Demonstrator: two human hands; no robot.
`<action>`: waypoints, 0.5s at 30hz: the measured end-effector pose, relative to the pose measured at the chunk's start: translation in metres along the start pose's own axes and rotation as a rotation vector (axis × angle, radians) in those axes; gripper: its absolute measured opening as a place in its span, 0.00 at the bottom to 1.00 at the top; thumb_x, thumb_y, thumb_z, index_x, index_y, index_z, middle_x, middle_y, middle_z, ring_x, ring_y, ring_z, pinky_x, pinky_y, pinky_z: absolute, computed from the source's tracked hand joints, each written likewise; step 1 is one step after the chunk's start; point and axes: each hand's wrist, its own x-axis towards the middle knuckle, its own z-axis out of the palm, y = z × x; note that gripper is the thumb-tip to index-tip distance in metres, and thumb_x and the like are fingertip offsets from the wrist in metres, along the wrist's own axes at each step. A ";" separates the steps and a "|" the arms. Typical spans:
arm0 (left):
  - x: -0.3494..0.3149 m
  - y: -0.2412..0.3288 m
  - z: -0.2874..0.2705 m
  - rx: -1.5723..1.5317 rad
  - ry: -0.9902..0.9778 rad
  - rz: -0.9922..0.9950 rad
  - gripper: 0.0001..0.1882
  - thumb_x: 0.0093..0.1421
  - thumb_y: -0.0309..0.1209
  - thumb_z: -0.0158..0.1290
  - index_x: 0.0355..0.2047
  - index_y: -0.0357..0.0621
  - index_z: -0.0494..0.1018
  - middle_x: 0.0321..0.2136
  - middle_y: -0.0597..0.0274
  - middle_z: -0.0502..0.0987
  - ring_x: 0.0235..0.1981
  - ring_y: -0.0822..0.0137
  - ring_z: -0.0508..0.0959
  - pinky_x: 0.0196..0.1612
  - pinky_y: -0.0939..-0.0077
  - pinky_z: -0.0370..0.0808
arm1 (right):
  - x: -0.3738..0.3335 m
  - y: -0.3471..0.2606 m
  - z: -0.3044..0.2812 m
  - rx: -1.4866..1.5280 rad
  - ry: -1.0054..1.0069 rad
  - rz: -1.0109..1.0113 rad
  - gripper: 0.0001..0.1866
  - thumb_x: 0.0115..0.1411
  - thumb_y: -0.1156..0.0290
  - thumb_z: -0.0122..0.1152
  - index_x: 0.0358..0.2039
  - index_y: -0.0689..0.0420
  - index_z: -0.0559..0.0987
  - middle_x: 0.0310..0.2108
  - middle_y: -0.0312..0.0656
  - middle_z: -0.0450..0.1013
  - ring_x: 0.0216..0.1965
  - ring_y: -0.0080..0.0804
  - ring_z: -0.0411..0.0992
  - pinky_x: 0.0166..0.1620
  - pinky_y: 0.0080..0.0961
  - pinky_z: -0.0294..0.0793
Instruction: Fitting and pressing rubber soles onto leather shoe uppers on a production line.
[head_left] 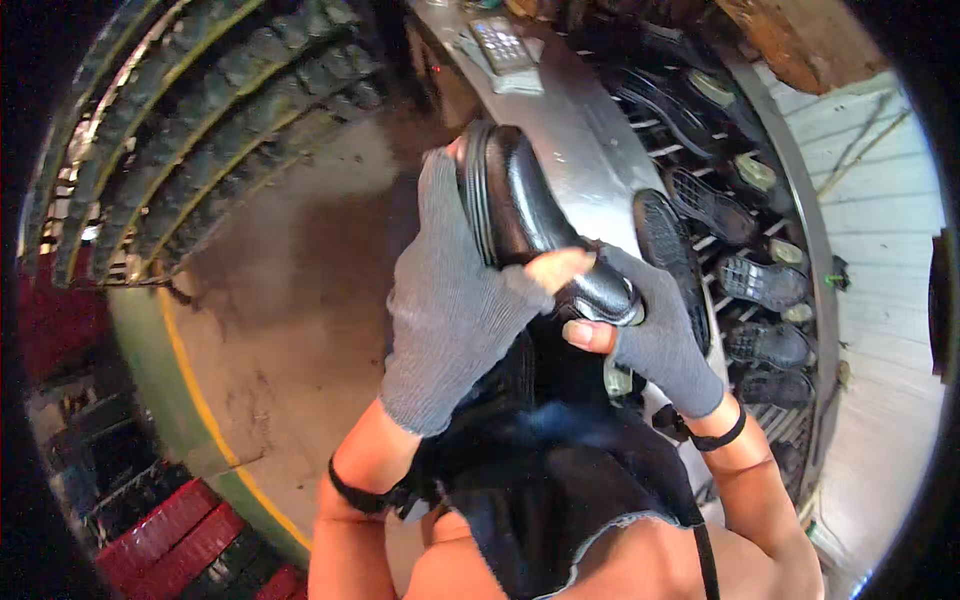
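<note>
A glossy black shoe with a thick ridged sole is held up in front of me, its sole edge turned to the left. My left hand, in a grey knit glove with bare fingertips, grips it along the sole side, the thumb lying over the upper. At the shoe's lower right end, my right hand, gloved the same way, closes on it with the bare thumb showing. A black shoe sole lies on the metal bench just beyond my right hand. A dark apron or cloth covers my lap.
The metal bench carries a calculator at its far end. To the right, a rack holds several black soles. Curved racks of dark shoes stand at the far left; red boxes sit at lower left beside a yellow floor line.
</note>
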 end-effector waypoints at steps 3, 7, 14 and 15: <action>-0.029 -0.018 0.007 0.100 -0.139 0.107 0.53 0.58 0.41 0.69 0.75 0.38 0.49 0.57 0.42 0.77 0.54 0.47 0.82 0.56 0.60 0.79 | -0.009 0.010 -0.029 0.103 -0.050 0.085 0.37 0.53 0.56 0.80 0.59 0.64 0.79 0.46 0.36 0.81 0.48 0.23 0.75 0.55 0.25 0.73; -0.058 -0.014 0.020 0.139 -0.208 0.017 0.52 0.62 0.36 0.64 0.76 0.34 0.44 0.52 0.37 0.79 0.44 0.46 0.86 0.43 0.61 0.83 | -0.009 0.012 -0.034 0.261 -0.022 0.181 0.35 0.53 0.56 0.78 0.56 0.66 0.80 0.43 0.35 0.81 0.45 0.21 0.75 0.52 0.22 0.74; -0.005 -0.002 -0.021 -0.241 -0.328 -0.078 0.39 0.52 0.35 0.73 0.62 0.36 0.69 0.54 0.54 0.79 0.54 0.61 0.80 0.59 0.67 0.75 | -0.004 0.021 0.025 0.070 0.079 -0.313 0.58 0.55 0.52 0.75 0.76 0.65 0.53 0.73 0.53 0.59 0.73 0.40 0.59 0.73 0.35 0.58; 0.000 -0.004 -0.028 -0.229 -0.323 0.035 0.36 0.51 0.33 0.73 0.59 0.37 0.74 0.55 0.55 0.80 0.54 0.60 0.81 0.58 0.67 0.76 | 0.001 0.026 0.028 0.159 0.031 -0.303 0.59 0.56 0.48 0.73 0.77 0.65 0.51 0.74 0.54 0.58 0.74 0.40 0.58 0.73 0.36 0.57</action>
